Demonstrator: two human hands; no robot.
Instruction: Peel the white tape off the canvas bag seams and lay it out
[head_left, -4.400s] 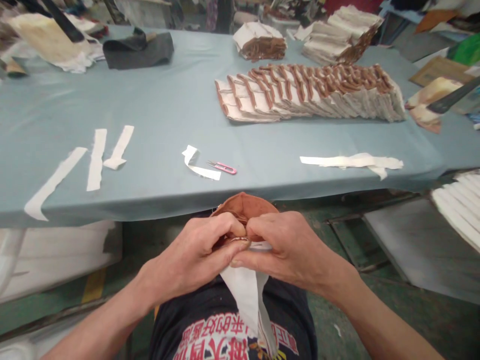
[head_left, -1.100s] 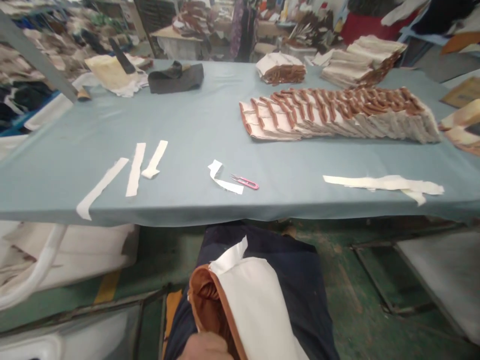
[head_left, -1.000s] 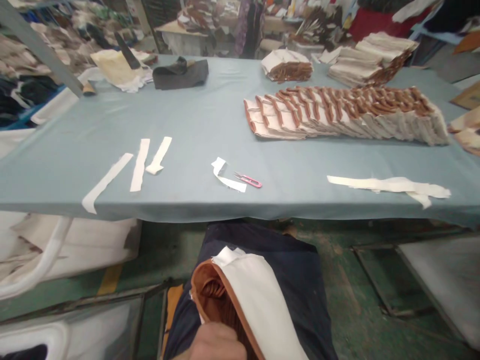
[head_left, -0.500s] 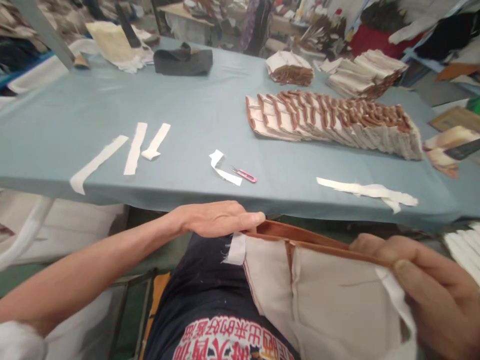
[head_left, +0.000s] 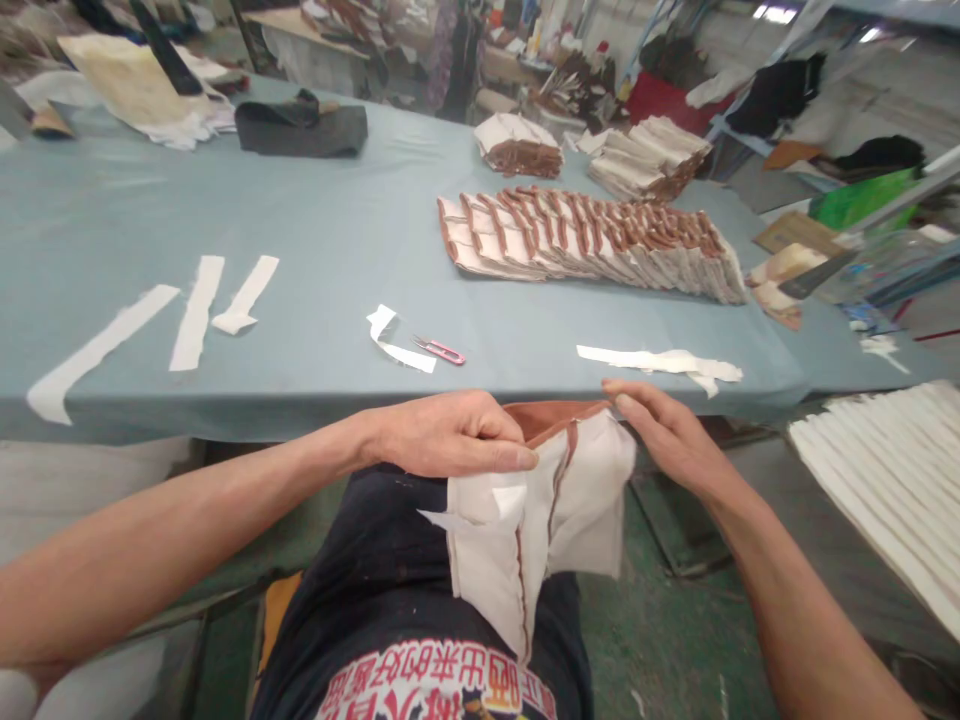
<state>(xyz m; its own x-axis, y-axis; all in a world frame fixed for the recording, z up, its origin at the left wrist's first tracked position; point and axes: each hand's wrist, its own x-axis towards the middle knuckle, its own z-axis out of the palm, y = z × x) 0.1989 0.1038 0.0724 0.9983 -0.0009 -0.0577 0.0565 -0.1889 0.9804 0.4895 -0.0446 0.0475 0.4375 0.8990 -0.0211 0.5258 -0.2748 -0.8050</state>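
Q. What are the fingers doing?
A. Taking the fabric piece [head_left: 536, 505] as the clock's centre, with 12 o'clock away from the wearer: the left hand [head_left: 457, 435], at 10 o'clock, pinches the brown rim [head_left: 546, 418] between its straight thumb and curled fingers. The right hand [head_left: 664, 435], at 2, has thumb and forefinger at the rim's other end; whether they pinch it cannot be told.

Q. Where is the piece?
A. In front of the wearer's dark garment [head_left: 382, 560], rim uppermost. Seamed white panels [head_left: 589, 505] hang toward 6; a loose white tab [head_left: 442, 521] juts out at 9.

Q. Which step is represented?
A. Probably handling of the rim, held out between both hands. The next move would seem to call for a sure grip at each end, with the tab clear of the fingers.

Q. And farther out?
A. On the table [head_left: 322, 230]: pink snips [head_left: 442, 350] at 11, near a curled white strip [head_left: 401, 350]; overlapping strips [head_left: 656, 360] at 1; three strips [head_left: 197, 313] at 10; a row of folded pieces [head_left: 585, 245] at 12.
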